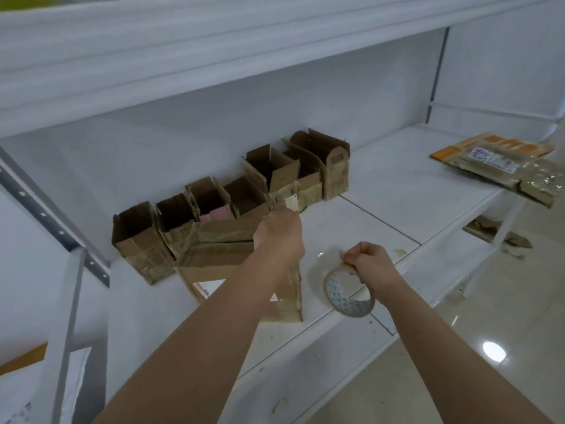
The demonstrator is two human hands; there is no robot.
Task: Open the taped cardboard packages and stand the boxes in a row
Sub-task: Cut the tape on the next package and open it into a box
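— Where's the package?
— On the white shelf, in front of 7 opened boxes in a row. The left hand grips the top edge of the taped package.
— And the right hand?
— Curled round a tape roll.

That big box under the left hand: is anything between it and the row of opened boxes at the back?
Nothing visible does. The big box stands directly in front of the row of opened boxes, close against the nearest ones. The left hand grips its top edge. The right hand holds a tape roll off to the right, clear of that path.
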